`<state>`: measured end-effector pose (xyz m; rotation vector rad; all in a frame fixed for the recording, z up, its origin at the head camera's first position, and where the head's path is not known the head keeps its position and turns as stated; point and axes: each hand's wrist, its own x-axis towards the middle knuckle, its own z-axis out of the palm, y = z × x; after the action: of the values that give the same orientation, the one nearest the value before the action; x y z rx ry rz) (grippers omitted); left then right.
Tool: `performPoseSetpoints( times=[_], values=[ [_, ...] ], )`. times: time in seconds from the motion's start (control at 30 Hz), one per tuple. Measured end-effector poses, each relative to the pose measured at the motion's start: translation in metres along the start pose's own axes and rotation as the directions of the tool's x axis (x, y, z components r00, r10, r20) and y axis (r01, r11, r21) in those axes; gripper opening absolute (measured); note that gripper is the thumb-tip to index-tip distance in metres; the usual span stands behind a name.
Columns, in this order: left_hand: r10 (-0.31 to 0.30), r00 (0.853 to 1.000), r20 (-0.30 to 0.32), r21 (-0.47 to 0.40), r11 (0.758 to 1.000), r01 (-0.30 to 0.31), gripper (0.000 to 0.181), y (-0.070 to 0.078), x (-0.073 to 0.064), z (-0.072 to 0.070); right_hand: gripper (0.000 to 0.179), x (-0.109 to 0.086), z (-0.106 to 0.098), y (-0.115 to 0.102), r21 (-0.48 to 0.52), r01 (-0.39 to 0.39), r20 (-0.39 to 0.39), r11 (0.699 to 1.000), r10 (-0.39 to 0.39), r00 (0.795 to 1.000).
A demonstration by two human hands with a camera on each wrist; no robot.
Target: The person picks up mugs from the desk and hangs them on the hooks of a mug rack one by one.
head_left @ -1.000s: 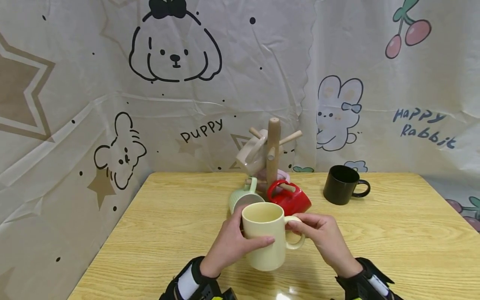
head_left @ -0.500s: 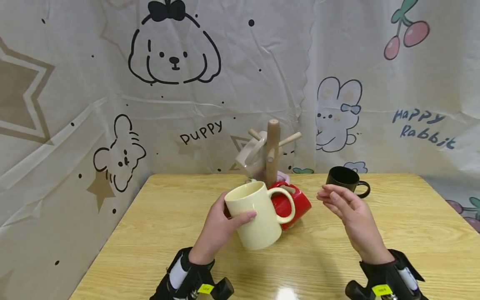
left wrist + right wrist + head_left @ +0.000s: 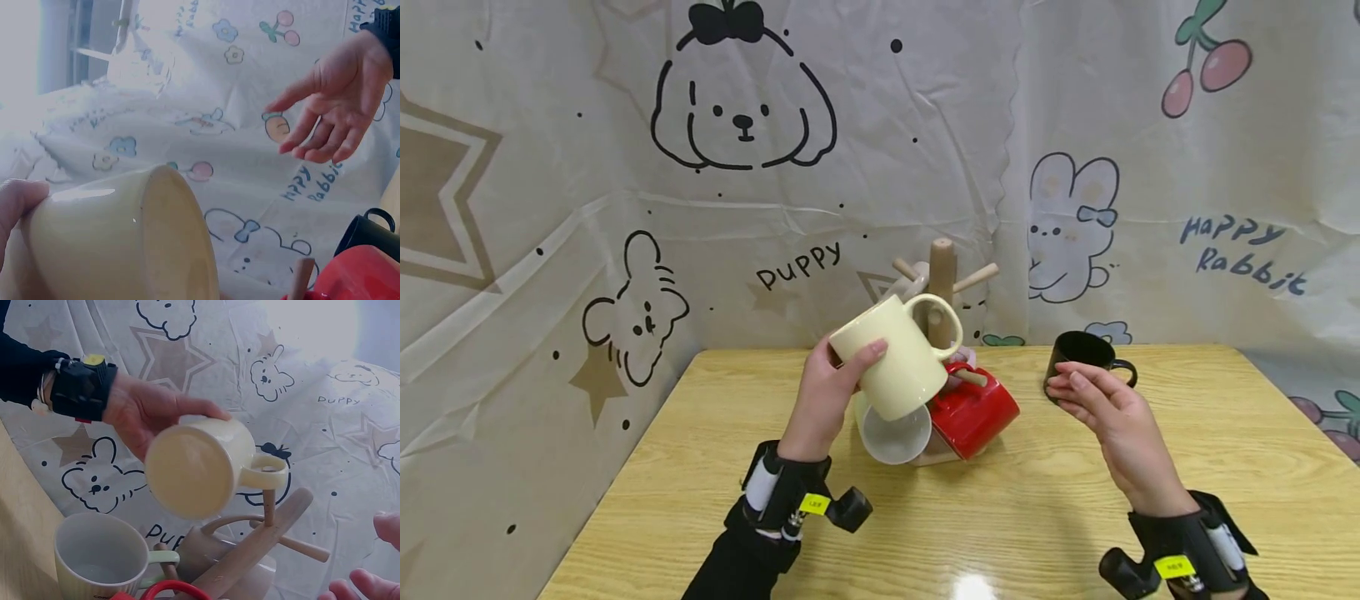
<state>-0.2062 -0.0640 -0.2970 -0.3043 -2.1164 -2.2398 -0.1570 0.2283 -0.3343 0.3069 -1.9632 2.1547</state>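
My left hand [image 3: 820, 404] grips a pale yellow mug [image 3: 891, 358] around its body, thumb on the near side. The mug is tilted, its handle up and to the right, in front of the wooden mug tree [image 3: 942, 275]. In the right wrist view a peg [image 3: 269, 509] lines up with the mug's handle [image 3: 265, 475]; whether it passes through, I cannot tell. My right hand [image 3: 1116, 429] holds nothing, its fingers loosely bent, and overlaps the black mug [image 3: 1082, 350] in the head view. On the tree's lower pegs hang a red mug [image 3: 976, 417] and a light green mug [image 3: 100, 556].
A beige mug [image 3: 234, 562] hangs on the tree, mostly hidden behind the yellow one in the head view. Part of a pink mug [image 3: 962, 357] shows behind the red mug. Printed cloth [image 3: 925, 183] surrounds the wooden table [image 3: 700, 500].
My right hand has let go of the yellow mug's handle and moved right. My left hand has raised the yellow mug toward the tree's upper pegs and tilted it.
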Motion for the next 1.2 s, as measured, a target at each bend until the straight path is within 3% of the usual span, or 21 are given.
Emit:
performPoseSetpoints(
  times=[0.3, 0.67, 0.9, 1.0, 1.2],
  values=[
    [-0.04, 0.999, -0.013, -0.026, 0.999, 0.039, 0.049, -0.011, 0.008, 0.005, 0.018, 0.002, 0.005, 0.005, -0.121, -0.089, 0.009, 0.989, 0.091, 0.996],
    [-0.061, 0.998, -0.024, -0.04, 0.997, 0.06, 0.054, -0.023, 0.015, 0.015, 0.03, 0.004, 0.008, 0.008, -0.226, -0.131, 0.025, 0.965, 0.14, 0.99],
    [-0.037, 0.998, -0.055, 0.087, 0.995, 0.042, 0.063, -0.028, 0.016, 0.019, 0.044, 0.004, 0.008, 0.01, -0.287, -0.172, 0.018, 0.942, 0.185, 0.983],
    [-0.013, 0.999, -0.034, 0.102, 0.995, 0.017, 0.06, -0.029, 0.016, 0.021, 0.046, 0.004, 0.007, 0.011, -0.297, -0.173, 0.022, 0.939, 0.187, 0.982],
    [-0.051, 0.998, -0.026, 0.123, 0.991, 0.054, 0.061, -0.029, 0.014, 0.023, 0.045, 0.004, 0.009, 0.012, -0.31, -0.179, 0.031, 0.934, 0.198, 0.98]
  ],
)
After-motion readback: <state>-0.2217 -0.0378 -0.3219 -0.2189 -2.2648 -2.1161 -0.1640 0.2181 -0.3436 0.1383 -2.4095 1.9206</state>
